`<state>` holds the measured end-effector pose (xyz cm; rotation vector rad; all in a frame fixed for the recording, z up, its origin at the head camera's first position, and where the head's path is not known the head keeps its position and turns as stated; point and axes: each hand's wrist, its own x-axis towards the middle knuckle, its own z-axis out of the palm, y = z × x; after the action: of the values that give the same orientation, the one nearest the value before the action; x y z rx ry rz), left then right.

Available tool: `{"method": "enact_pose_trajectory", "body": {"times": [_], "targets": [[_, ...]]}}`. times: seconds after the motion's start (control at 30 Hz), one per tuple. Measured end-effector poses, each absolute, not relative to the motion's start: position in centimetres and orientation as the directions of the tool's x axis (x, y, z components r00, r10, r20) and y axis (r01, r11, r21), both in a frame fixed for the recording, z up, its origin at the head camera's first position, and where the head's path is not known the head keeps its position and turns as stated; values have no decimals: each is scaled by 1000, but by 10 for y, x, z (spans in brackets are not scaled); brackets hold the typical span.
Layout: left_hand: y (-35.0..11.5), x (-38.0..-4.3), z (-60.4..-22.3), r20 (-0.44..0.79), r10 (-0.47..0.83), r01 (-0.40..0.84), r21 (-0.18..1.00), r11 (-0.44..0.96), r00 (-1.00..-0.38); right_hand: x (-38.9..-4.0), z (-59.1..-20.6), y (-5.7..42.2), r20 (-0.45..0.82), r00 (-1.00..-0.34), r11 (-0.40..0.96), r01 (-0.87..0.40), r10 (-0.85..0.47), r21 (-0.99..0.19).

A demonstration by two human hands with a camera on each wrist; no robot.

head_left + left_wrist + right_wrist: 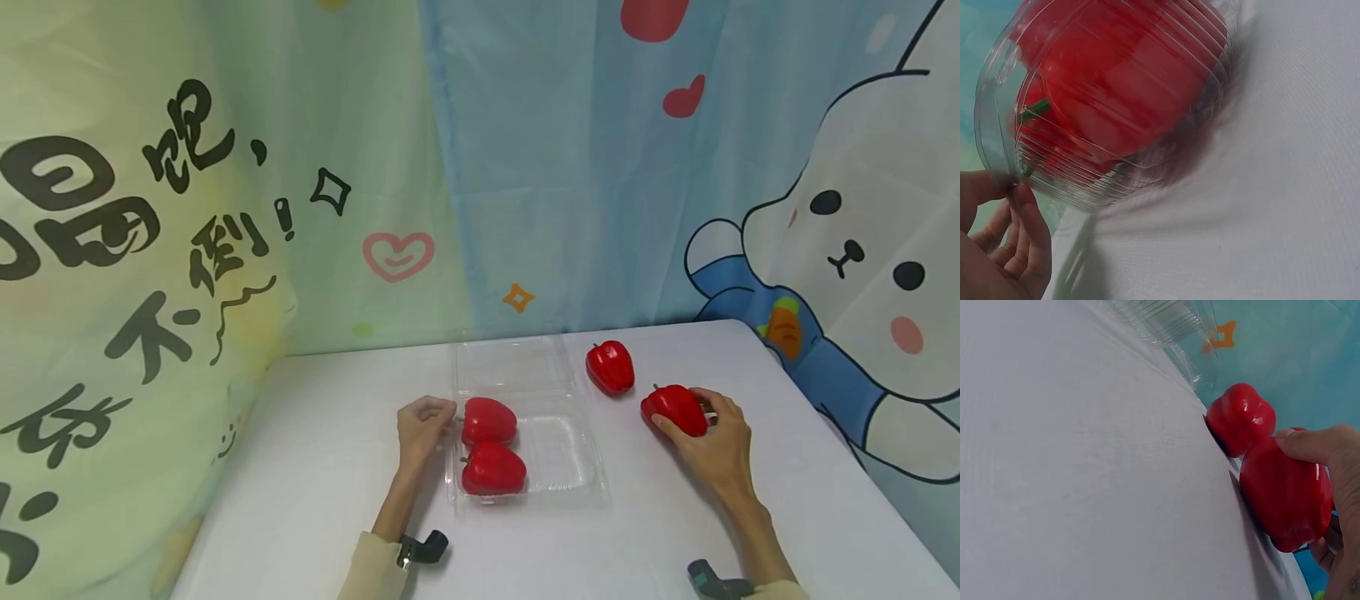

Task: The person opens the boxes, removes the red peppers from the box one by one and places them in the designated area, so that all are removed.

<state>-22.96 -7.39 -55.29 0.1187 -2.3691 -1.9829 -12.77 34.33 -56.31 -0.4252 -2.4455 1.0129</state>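
A clear plastic clamshell box [558, 450] lies with its lid folded back on the white table. Two red bell peppers [489, 420] sit one behind the other in its left half. My left hand [425, 427] pinches the box's left rim between thumb and fingertips, as the left wrist view shows close up. Over on the right, my right hand [716, 437] grips a red bell pepper [1285, 487], thumb on one side and fingers round the other. Another red bell pepper [610, 367] rests on the table behind it, between that hand and the box.
The white table [330, 467] runs back to a printed curtain [525, 167] with cartoon figures and lettering. Transparent, the box lid [510, 364] lies toward the curtain at the table's far edge. A dark wrist camera mount [427, 547] sticks out from the left sleeve.
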Motion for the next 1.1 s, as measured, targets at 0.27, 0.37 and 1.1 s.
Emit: {"method": "enact_pose_trajectory", "body": {"times": [0.27, 0.37, 1.1], "targets": [[-73, -230, -553, -4, -97, -20, 985, 173, -995, -134, -561, 341, 269, -831, 647, 136, 487, -750], [-73, -230, -554, -10, -98, -27, 984, 174, -995, -136, -561, 341, 263, -823, 633, 143, 503, -761], [-73, -228, -553, -3, -101, -21, 983, 183, -995, -157, -559, 338, 282, -787, 589, 125, 549, -798]]}}
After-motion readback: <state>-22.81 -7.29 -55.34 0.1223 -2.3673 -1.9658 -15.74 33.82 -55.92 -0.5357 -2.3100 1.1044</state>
